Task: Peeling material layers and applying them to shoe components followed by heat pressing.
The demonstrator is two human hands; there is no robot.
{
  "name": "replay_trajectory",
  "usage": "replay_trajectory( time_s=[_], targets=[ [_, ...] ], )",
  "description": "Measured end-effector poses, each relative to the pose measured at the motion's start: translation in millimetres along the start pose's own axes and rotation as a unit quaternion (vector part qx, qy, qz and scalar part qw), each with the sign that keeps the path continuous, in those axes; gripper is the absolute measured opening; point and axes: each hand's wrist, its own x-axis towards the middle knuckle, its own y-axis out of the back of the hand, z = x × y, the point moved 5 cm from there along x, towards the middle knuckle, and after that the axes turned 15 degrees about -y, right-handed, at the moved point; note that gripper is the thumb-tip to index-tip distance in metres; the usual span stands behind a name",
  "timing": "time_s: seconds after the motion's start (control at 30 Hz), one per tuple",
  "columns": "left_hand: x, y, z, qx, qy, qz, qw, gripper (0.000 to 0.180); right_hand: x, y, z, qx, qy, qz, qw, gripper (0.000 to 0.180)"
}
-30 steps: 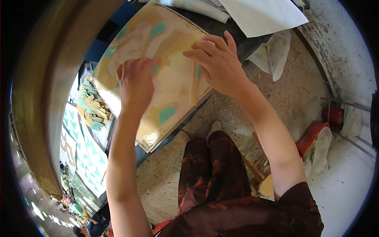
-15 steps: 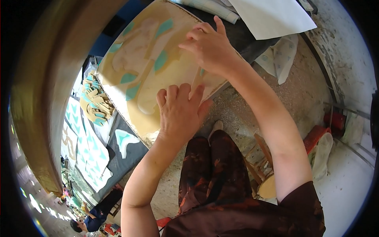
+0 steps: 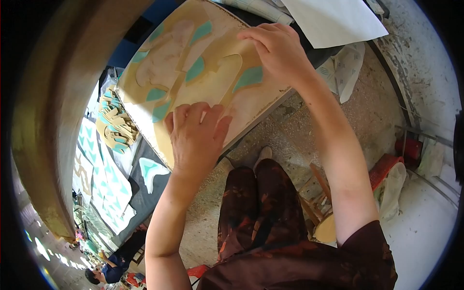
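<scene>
The left hand (image 3: 195, 137) is palm down over the board's near corner, fingers spread and thumb held apart; no part is visible in it, and contact with the surface cannot be confirmed. The right hand (image 3: 280, 48) stands over the far-right edge, fingers bent together and a narrow gap to the thumb; whether it pinches anything cannot be told. Between the hands, toward the right edge of the pale board (image 3: 268, 96), lies a flat teal-and-tan cut-out (image 3: 249, 79). A second teal-patched cut-out (image 3: 195, 70) lies near mid-board, with others toward the left corner. Caution: a dragging fingertip or a knock from either wrist could shift these thin pieces out of position; overlapping edges could catch and lift. A heap of similar cut-outs (image 3: 116, 123) sits just outside the near-left edge, where a sweeping left forearm could scatter it across the dark table (image 3: 147, 199).
</scene>
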Motion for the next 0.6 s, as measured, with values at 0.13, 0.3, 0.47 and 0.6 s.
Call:
replay_trajectory(
  time_s=[0.13, 0.3, 0.47, 0.6],
  targets=[
    [-6, 3, -30, 0.033, 0.052, 0.016, 0.998, 0.022, -18, 4, -1, -0.091, 0.081, 0.044, 0.992, 0.027],
    [-22, 6, -51, 0.031, 0.096, -0.002, 0.995, 0.022, -43, 2, 0, -0.166, 0.125, -0.002, 0.978, 0.037],
    [-37, 9, -77, 0.031, 0.142, -0.013, 0.989, 0.022, -47, 17, 10, -0.167, 0.134, 0.009, 0.977, 0.039],
    [-40, 1, -89, 0.050, 0.148, -0.022, 0.987, 0.024, -48, 16, 11, -0.142, 0.130, -0.005, 0.981, 0.039]
  ],
)
